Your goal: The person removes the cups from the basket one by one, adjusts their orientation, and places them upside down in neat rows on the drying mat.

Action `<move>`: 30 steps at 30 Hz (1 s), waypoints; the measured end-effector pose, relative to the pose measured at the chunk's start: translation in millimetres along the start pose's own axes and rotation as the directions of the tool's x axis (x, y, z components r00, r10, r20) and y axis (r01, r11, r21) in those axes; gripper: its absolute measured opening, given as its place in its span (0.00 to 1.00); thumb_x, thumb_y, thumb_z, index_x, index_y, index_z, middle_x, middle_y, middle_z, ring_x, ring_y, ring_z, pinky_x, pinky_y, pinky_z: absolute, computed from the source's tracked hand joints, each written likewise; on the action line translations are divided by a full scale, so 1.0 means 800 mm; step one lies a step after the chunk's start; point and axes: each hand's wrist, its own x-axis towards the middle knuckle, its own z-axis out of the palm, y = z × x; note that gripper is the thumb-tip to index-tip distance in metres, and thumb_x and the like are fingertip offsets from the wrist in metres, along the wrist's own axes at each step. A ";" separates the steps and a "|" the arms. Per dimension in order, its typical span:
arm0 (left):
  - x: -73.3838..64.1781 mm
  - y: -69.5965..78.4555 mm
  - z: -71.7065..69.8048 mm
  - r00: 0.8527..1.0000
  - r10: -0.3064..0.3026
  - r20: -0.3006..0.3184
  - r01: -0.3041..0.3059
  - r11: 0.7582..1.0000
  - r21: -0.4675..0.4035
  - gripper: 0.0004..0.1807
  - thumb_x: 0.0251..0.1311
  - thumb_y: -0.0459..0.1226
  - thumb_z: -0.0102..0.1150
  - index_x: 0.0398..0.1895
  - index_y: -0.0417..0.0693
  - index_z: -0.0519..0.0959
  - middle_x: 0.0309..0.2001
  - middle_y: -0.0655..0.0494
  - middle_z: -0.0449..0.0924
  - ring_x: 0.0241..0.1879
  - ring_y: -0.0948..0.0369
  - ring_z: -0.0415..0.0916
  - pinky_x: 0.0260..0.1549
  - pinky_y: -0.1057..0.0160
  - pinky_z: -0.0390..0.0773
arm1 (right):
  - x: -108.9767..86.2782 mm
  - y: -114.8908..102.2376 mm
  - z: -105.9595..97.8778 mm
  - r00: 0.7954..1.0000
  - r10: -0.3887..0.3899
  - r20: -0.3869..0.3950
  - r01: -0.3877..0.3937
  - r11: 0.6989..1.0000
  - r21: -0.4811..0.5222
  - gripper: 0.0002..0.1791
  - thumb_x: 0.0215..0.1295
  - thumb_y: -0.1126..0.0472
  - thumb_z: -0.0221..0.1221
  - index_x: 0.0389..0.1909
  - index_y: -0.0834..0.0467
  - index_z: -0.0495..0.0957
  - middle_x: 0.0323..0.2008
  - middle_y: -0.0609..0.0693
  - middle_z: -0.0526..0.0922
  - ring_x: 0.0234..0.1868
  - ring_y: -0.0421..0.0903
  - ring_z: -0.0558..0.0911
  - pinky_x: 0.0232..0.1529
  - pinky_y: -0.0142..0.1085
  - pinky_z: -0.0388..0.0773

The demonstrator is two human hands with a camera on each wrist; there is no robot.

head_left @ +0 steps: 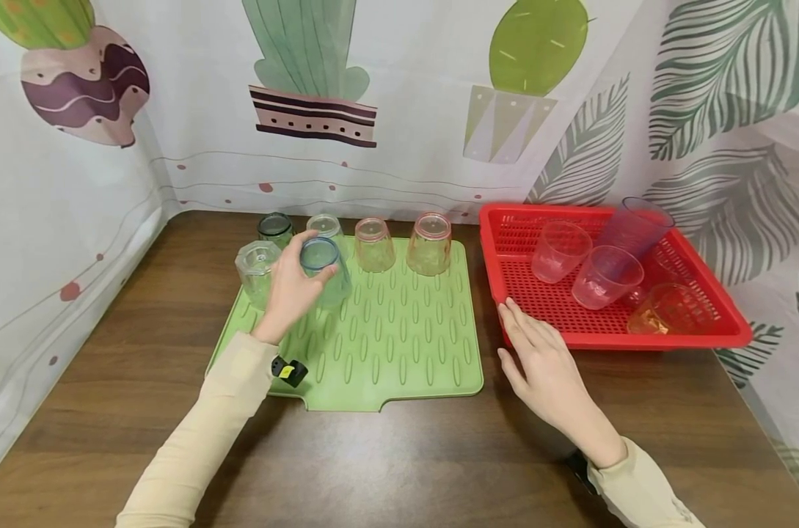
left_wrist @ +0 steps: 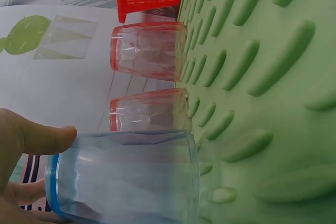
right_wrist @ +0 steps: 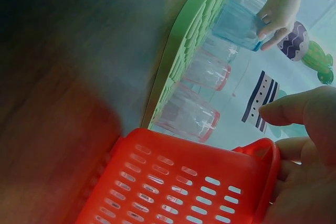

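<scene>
My left hand (head_left: pixel 292 286) grips a blue-tinted glass (head_left: pixel 335 288) around its upper end, fingers on one side and thumb on the other. The glass stands upside down on a green ridged drying mat (head_left: pixel 399 370); in the left wrist view its far rim meets the mat. Around it stand other upturned glasses: a clear faceted one (head_left: pixel 255 275), a dark one (head_left: pixel 276 226), another clear one (head_left: pixel 324 225) and two pink-rimmed ones (head_left: pixel 375 248). With its fingers straight, my right hand (head_left: pixel 543 370) touches the near left corner of a red plastic basket (head_left: pixel 610 341).
Inside the basket lie two clear pinkish tumblers (head_left: pixel 560 251), a tall purple tumbler (head_left: pixel 633 229) and an amber glass (head_left: pixel 666 312). A patterned cloth (head_left: pixel 412 169) hangs behind the wooden table (head_left: pixel 386 469).
</scene>
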 end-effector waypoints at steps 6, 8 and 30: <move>0.001 -0.005 0.003 1.000 -0.001 0.011 0.001 1.000 -0.003 0.35 0.58 0.37 0.66 0.68 0.45 0.64 0.64 0.41 0.70 0.58 0.41 0.70 0.54 0.41 0.71 | 0.000 0.000 0.001 1.000 0.001 0.004 -0.001 1.000 -0.004 0.33 0.56 0.64 0.62 0.65 0.68 0.68 0.65 0.65 0.71 0.59 0.62 0.76 0.59 0.55 0.69; 0.001 -0.007 0.004 1.000 -0.008 0.016 0.008 1.000 0.001 0.35 0.58 0.38 0.66 0.69 0.46 0.64 0.65 0.41 0.69 0.59 0.41 0.69 0.55 0.41 0.70 | 0.000 0.000 0.001 1.000 0.001 0.004 -0.001 1.000 -0.005 0.33 0.56 0.64 0.62 0.65 0.68 0.68 0.65 0.65 0.71 0.59 0.61 0.76 0.59 0.55 0.70; 0.000 -0.011 0.004 0.999 -0.011 0.044 0.007 0.996 0.089 0.39 0.59 0.40 0.65 0.71 0.41 0.58 0.64 0.35 0.67 0.63 0.39 0.65 0.58 0.38 0.69 | 0.001 0.000 -0.002 1.000 0.005 0.025 -0.005 1.000 -0.011 0.35 0.57 0.63 0.62 0.66 0.67 0.67 0.65 0.65 0.71 0.58 0.62 0.76 0.59 0.54 0.70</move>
